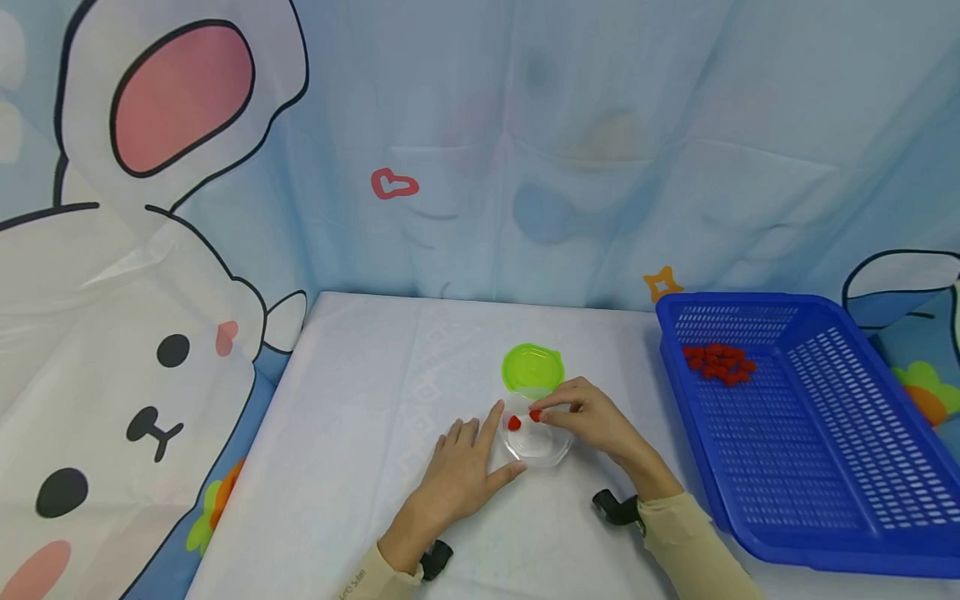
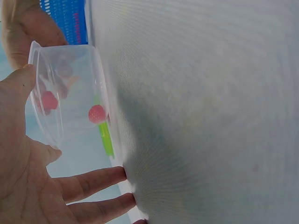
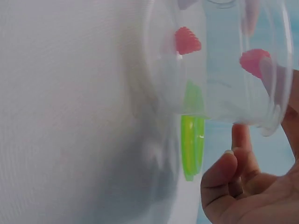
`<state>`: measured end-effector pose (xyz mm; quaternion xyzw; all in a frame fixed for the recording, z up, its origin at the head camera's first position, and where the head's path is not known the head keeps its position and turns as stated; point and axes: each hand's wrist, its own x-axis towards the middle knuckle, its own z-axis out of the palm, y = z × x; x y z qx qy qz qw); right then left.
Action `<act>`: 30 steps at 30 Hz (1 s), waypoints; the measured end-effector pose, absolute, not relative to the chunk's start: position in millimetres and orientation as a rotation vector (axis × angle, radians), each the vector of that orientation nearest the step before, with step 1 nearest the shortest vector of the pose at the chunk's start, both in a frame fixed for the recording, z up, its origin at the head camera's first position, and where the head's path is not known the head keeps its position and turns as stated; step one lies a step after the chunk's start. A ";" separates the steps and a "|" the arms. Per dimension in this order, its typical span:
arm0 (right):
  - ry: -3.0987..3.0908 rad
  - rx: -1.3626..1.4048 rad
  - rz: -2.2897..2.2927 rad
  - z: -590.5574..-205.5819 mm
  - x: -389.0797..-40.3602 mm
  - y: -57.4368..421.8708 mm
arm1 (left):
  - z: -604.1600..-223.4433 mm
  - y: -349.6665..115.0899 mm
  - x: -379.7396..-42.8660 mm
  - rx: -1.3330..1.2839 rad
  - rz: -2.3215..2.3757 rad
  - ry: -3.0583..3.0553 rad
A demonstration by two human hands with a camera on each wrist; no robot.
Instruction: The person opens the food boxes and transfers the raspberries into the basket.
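Observation:
A clear plastic tub (image 1: pixel 546 452) stands upright on the white-covered table. On its bottom lies one red toy raspberry (image 2: pixel 97 114), seen through the wall in both wrist views. My right hand (image 1: pixel 592 419) reaches in at the rim and pinches a second raspberry (image 3: pixel 253 62) between thumb and finger, higher up inside the tub. My left hand (image 1: pixel 463 477) is spread at the tub's near left side, with thumb and index finger at the rim. Its other fingers (image 2: pixel 93 183) stretch down to the tablecloth. Just behind the tub lies a bright green lid (image 1: pixel 532 367).
To the right stands a large blue plastic basket (image 1: pixel 817 467) with slotted walls. A pile of red raspberries (image 1: pixel 720 363) lies in its far left corner. Behind the table hangs a light blue printed curtain (image 1: pixel 480 225).

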<state>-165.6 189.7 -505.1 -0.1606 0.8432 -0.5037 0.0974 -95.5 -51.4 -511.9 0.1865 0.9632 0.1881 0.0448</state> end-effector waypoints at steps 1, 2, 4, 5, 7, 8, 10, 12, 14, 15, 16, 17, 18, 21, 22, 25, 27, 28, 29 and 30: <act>2.500 -0.467 -1.508 -503.5 -165.3 190.4 | -511.9 -51.4 -95.8 0.570 0.577 2.944; 2.505 -0.452 -1.519 -502.3 -165.2 191.2 | -512.0 -51.4 -96.2 0.571 0.579 2.944; 2.516 -0.448 -1.549 -498.5 -164.6 192.4 | -511.9 -51.3 -97.0 0.569 0.581 2.942; 2.522 -0.448 -1.557 -496.3 -163.9 193.0 | -511.6 -51.3 -97.3 0.569 0.583 2.942; 2.521 -0.434 -1.577 -491.7 -163.0 193.6 | -511.8 -51.3 -97.7 0.568 0.587 2.942; 2.516 -0.423 -1.589 -489.5 -162.1 194.1 | -511.9 -51.4 -97.7 0.568 0.589 2.943; 2.503 -0.402 -1.616 -484.0 -159.6 194.9 | -512.5 -51.4 -97.5 0.565 0.587 2.941; 2.484 -0.378 -1.645 -478.6 -157.3 196.0 | -512.9 -51.1 -97.1 0.561 0.587 2.936; 2.468 -0.364 -1.674 -471.2 -153.9 197.8 | -513.2 -50.8 -96.9 0.562 0.594 2.933; 2.464 -0.371 -1.691 -467.0 -152.2 198.9 | -513.4 -50.4 -96.9 0.561 0.593 2.928; 2.453 -0.376 -1.711 -462.3 -150.4 200.3 | -513.5 -50.2 -96.7 0.558 0.598 2.924; 2.442 -0.386 -1.734 -456.9 -148.3 201.9 | -513.5 -50.0 -96.7 0.555 0.599 2.920; 2.432 -0.398 -1.760 -451.0 -145.9 203.7 | -513.7 -49.9 -96.6 0.553 0.605 2.919; 2.396 -0.435 -1.845 -432.6 -138.1 210.1 | -513.2 -49.7 -96.2 0.539 0.608 2.904; 2.393 -0.437 -1.861 -426.4 -135.2 212.5 | -513.0 -49.7 -96.0 0.538 0.620 2.904; 2.412 -0.435 -1.899 -409.1 -127.8 220.0 | -512.6 -50.0 -95.7 0.546 0.636 2.908; 2.458 -0.440 -1.888 -399.1 -124.4 226.2 | -512.9 -50.2 -95.7 0.556 0.646 2.914; 2.482 -0.445 -1.882 -394.7 -123.5 229.7 | -513.0 -50.4 -95.6 0.557 0.649 2.916; 2.487 -0.457 -1.888 -390.8 -123.1 233.8 | -512.9 -50.6 -95.5 0.558 0.647 2.917; 2.501 -0.466 -1.885 -387.4 -122.9 238.1 | -513.0 -50.7 -95.4 0.558 0.651 2.915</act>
